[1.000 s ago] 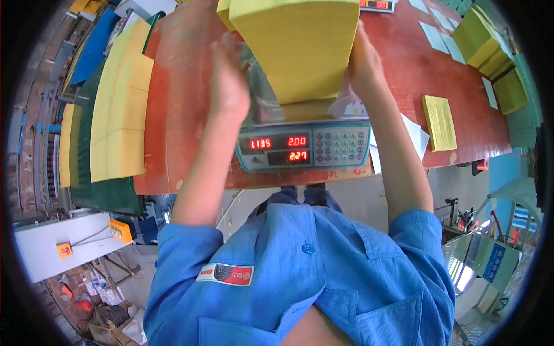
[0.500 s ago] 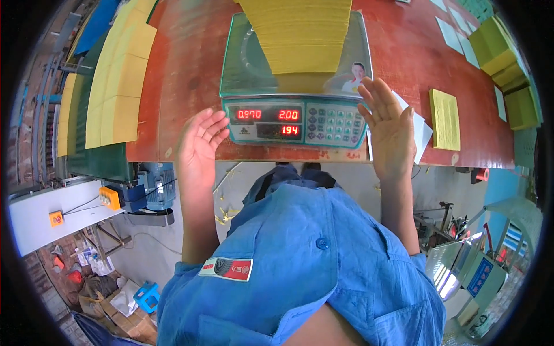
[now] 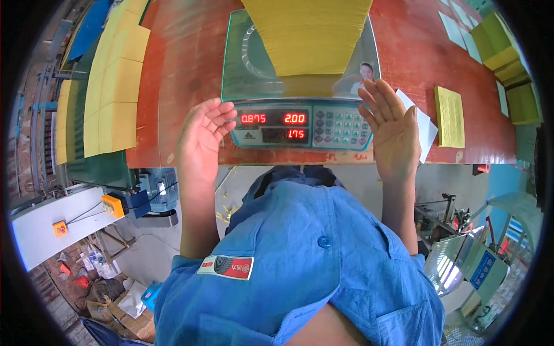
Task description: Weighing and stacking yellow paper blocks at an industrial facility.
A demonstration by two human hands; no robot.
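Observation:
A stack of yellow sheets [image 3: 309,32] lies on the clear glass pan of a digital scale [image 3: 300,127] at the near edge of a red-brown table [image 3: 184,75]. The scale's red digits are lit. My left hand [image 3: 202,138] is open, palm inward, just left of the scale's display. My right hand [image 3: 392,127] is open too, fingers spread, at the scale's right front corner. Neither hand holds anything or touches the stack.
Rows of yellow sheets [image 3: 109,86] lie along the left on a green surface. More yellow pads [image 3: 450,115] and green stacks [image 3: 508,57] sit at the table's right, with white paper [image 3: 424,130] beside my right hand. A motor [image 3: 153,190] and machinery stand below.
Both hands let go of the yellow stack, leaving it on the scale, and drew back toward me to the scale's front. The reading on the display has changed.

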